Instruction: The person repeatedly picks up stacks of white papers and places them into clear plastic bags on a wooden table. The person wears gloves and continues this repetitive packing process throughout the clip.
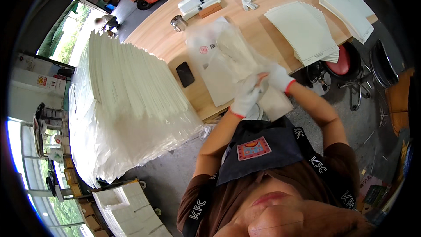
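My left hand [246, 97] and my right hand [278, 79] meet at the table's near edge. Both wear white knit gloves with red cuffs. Their fingers are closed on a translucent plastic bag [239, 52] with a pale flat sheet showing in it; motion blurs the bag and fingertips. One end of the pale sheet [279, 105] sticks out below my hands, near my apron. Under the bag lies white printed wrapping [211, 81]. To the left of it a black phone [185, 74] rests flat on the wooden table [149, 35].
A tall mass of cream sheets [131, 79] in clear plastic stands at the left. Fanned cream sheets [302, 28] and another stack [346, 13] lie at the right. A metal cup [178, 23], wrapped bundle [199, 2] and spare gloves [248, 1] sit farther back. A red-seated stool [340, 60] stands right.
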The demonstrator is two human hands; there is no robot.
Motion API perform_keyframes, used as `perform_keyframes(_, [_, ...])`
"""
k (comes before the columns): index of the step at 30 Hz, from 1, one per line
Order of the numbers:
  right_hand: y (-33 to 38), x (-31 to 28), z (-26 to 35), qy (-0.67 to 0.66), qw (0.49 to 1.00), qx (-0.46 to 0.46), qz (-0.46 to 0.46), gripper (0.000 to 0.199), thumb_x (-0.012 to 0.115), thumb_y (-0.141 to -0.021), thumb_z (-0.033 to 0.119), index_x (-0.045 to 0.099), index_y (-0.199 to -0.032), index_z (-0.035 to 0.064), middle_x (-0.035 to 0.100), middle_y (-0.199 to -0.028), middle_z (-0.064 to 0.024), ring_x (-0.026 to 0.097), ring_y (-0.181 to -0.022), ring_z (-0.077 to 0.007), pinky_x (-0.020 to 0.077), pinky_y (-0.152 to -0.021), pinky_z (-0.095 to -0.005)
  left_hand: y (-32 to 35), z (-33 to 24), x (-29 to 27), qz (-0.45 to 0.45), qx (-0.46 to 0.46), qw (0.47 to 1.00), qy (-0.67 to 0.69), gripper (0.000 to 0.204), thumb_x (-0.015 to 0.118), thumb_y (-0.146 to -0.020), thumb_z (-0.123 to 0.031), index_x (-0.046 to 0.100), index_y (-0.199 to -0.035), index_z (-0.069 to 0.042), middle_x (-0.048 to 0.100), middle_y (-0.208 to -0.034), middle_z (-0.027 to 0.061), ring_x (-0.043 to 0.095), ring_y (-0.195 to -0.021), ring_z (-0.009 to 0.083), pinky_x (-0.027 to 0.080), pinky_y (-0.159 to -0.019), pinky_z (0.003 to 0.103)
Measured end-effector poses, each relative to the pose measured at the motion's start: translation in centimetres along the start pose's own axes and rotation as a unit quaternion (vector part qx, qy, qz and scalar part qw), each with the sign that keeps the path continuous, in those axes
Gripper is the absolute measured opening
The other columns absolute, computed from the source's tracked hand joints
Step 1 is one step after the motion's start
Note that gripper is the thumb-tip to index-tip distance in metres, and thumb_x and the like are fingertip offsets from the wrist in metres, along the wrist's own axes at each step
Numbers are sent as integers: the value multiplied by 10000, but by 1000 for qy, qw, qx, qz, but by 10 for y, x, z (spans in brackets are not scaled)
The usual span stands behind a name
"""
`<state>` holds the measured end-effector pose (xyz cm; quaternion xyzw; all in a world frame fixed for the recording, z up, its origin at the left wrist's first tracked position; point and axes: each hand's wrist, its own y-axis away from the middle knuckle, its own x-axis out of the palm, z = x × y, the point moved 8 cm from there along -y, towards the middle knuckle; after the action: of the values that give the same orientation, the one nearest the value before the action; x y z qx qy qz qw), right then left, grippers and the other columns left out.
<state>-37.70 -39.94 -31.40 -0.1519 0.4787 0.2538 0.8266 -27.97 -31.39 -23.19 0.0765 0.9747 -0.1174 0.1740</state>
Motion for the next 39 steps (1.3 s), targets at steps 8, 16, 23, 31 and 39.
perform_keyframes(8, [44, -3, 65, -23, 985, -116, -128, 178, 600, -785, 132, 623, -959, 99, 590, -1022, -104, 544, -1035, -283, 432, -899, -394, -5, 78, -1, -74, 59, 986, -137, 224, 575, -785, -56, 602, -1005, -87, 609, -912, 154, 598, -789, 274, 479, -684, 354])
perform_keyframes(16, [39, 40, -51, 171, 973, 154, 1, 116, 515, -811, 150, 580, -858, 65, 647, -752, -118, 657, -720, -287, 496, -528, -397, 88, 85, -17, -106, 74, 924, -360, 128, 577, -732, -36, 573, -849, -88, 592, -913, 107, 566, -791, 313, 470, -701, 386])
perform_keyframes(23, [101, 34, 1, 230, 971, 31, 61, 152, 507, -799, 202, 594, -808, 78, 631, -622, -130, 647, -555, -281, 488, -452, -403, 152, 91, -69, -193, -30, 886, -421, 120, 636, -677, -57, 522, -679, -94, 561, -713, 85, 538, -585, 274, 440, -521, 370])
perform_keyframes(31, [153, 48, 10, 141, 977, 45, 152, 352, 447, -854, 348, 639, -721, 85, 624, -627, -146, 624, -540, -295, 457, -433, -434, 183, 82, -42, -148, -82, 946, -276, 114, 619, -701, -49, 517, -706, -101, 511, -648, 102, 551, -585, 300, 433, -506, 388])
perform_keyframes(39, [174, 77, -39, 173, 917, 71, 353, 308, 424, -850, 226, 685, -853, 62, 663, -889, -166, 647, -833, -326, 511, -714, -451, 244, 154, -37, -77, -167, 963, -197, 119, 620, -702, -39, 531, -757, -95, 555, -731, 98, 589, -672, 261, 464, -548, 346])
